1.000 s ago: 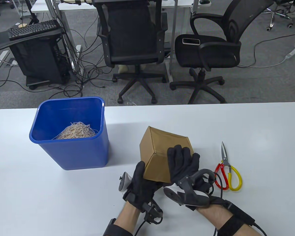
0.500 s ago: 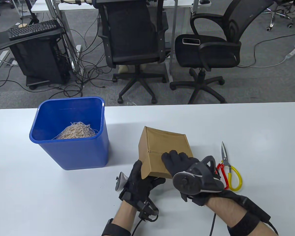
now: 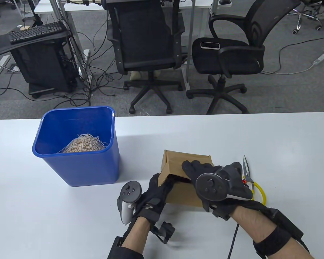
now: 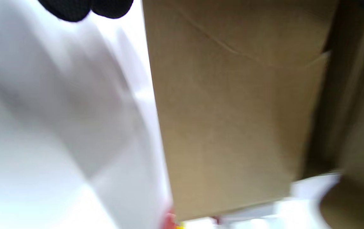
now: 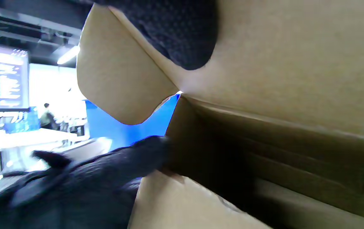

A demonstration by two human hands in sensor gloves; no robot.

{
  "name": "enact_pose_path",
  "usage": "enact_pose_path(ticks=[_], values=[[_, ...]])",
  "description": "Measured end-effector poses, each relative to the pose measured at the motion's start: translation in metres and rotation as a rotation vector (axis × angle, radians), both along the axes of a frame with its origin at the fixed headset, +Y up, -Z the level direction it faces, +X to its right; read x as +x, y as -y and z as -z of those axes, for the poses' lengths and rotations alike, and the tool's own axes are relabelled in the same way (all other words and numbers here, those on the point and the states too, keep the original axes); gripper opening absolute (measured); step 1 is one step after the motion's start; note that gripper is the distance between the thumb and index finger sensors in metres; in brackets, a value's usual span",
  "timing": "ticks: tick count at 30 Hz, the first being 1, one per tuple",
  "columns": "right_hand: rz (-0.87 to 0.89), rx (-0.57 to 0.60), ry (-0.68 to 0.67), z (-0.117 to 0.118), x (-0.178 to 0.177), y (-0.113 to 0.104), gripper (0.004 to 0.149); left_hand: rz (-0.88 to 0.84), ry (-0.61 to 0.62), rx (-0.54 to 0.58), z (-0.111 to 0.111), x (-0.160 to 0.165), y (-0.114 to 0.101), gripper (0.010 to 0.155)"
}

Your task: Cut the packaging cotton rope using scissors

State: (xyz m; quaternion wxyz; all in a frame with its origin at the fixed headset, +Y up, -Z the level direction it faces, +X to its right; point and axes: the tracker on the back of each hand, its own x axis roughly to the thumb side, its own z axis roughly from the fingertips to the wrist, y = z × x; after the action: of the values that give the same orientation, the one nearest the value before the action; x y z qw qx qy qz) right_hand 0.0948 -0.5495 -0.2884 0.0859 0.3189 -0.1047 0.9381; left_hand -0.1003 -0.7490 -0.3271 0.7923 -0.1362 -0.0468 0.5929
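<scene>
The right hand [image 3: 205, 176] has its grip closed over the upper flap of the cardboard box [image 3: 186, 193], fingers [image 5: 182, 35] curled down over the flap's edge where the carton gapes toward the person. The left hand [image 3: 154, 195] meets the same box at its near-left corner, fingertips pressed in at the mouth of the opening; whether that grip is truly closed on the card or only bracing it, I cannot tell. From the right grip outward, the scissors [image 3: 248, 175] lie just beside it at about three o'clock on the white worktop [image 3: 272, 140], partly hidden behind the tracker on that hand. Their long axis runs roughly from twelve to six, blades pointing away at twelve, the yellow handle loop [image 3: 259, 190] toward the person. The right hand is plainly the nearer of the two, with the box standing between the left hand and the tool. No cotton rope shows on the box from any view. The only rope in sight is the tangled heap inside the blue bin [image 3: 78, 167], well off at about nine to ten o'clock from the left hand. My guess is the box is being opened or emptied, so the scissors may not be needed just now.
</scene>
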Motion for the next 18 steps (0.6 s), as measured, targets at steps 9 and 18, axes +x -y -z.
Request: enact_pose_path(ticks=[9, 18], values=[[-0.011, 0.163, 0.073, 0.019, 0.005, -0.026, 0.05, -0.213, -0.107, 0.054, 0.002, -0.004, 0.015, 0.097], [0.049, 0.232, 0.42, 0.107, 0.069, -0.056, 0.076, -0.212, -0.07, 0.144, 0.005, -0.014, 0.001, 0.097]])
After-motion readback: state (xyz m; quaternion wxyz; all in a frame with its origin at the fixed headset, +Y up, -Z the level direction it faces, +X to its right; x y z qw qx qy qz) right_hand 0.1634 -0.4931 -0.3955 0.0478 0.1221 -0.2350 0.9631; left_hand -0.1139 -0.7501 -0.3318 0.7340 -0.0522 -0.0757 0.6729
